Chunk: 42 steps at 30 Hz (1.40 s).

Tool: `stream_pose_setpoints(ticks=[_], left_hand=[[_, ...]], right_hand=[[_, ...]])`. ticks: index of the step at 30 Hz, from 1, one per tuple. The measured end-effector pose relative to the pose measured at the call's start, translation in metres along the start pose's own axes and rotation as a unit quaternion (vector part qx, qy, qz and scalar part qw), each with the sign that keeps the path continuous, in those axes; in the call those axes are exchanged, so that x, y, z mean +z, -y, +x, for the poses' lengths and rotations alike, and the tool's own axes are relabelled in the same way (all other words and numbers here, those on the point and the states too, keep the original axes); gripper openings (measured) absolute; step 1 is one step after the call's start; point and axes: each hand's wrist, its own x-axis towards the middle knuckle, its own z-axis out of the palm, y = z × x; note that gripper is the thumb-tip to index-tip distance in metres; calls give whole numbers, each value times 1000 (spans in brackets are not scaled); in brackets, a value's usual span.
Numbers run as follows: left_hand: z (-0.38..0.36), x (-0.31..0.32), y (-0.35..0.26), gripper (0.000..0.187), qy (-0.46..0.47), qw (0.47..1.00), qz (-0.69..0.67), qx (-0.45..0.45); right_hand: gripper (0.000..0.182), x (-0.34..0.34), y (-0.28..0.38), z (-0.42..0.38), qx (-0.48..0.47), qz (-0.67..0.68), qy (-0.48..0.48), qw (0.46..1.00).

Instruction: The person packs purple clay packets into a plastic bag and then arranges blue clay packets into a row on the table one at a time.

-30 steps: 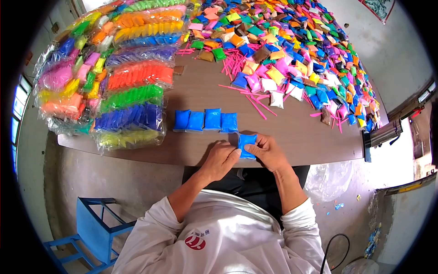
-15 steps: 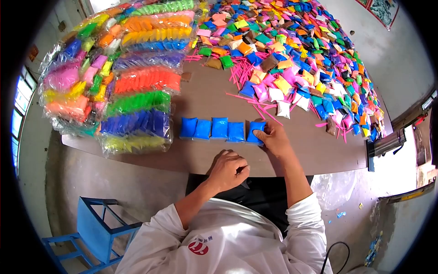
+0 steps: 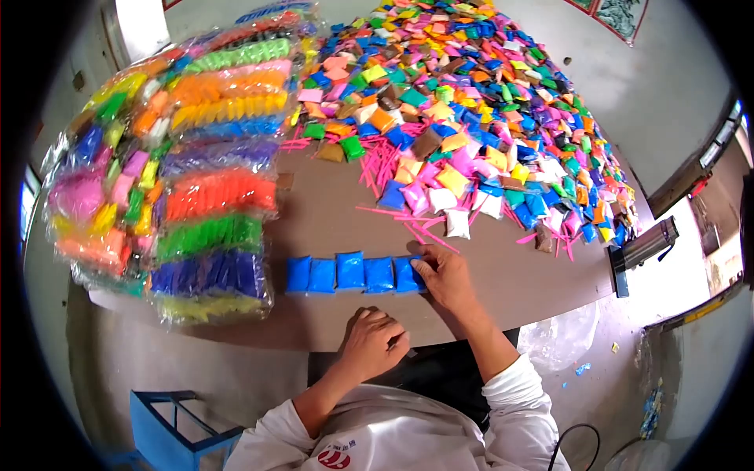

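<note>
Several small blue packets [image 3: 349, 271] lie side by side in a row on the brown table [image 3: 314, 208]. My right hand [image 3: 448, 279] grips the rightmost blue packet [image 3: 408, 274] by its right edge, thumb on top. That packet sits against its neighbour at the end of the row. My left hand [image 3: 373, 344] rests near the table's front edge, below the row. Its fingers are curled in and I see nothing in them.
Clear bags of colour-sorted packets [image 3: 216, 196] are stacked at the left. A large heap of loose mixed packets [image 3: 479, 118] covers the back and right, with pink sticks [image 3: 377, 165] along its near side. A metal cylinder [image 3: 648, 242] stands at the right edge; a blue stool [image 3: 169, 428] is lower left.
My right hand has shifted the rightmost blue packet left, closing the gap to the row. My left hand stays curled near the edge. The whole view has shifted, so the table appears lower.
</note>
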Motion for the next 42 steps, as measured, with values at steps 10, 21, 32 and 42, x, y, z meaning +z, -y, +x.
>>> stream_pose_setpoints(ticks=[10,21,32,42], left_hand=[[2,1,2,15,12,1000,8,-8],[4,5,5,11,6,1000,15,-4],[6,10,3,15,-28,999,37,4],[4,9,1,13,-26,999,41,2]], right_hand=[[18,-95,-79,93,9,-139,-260,956],[17,-138,-111,108,-24,-69,-322,944],[20,-58,-75,147,-19,-394,-166,904],[14,-68,-74,149,-119,-337,-148,922]])
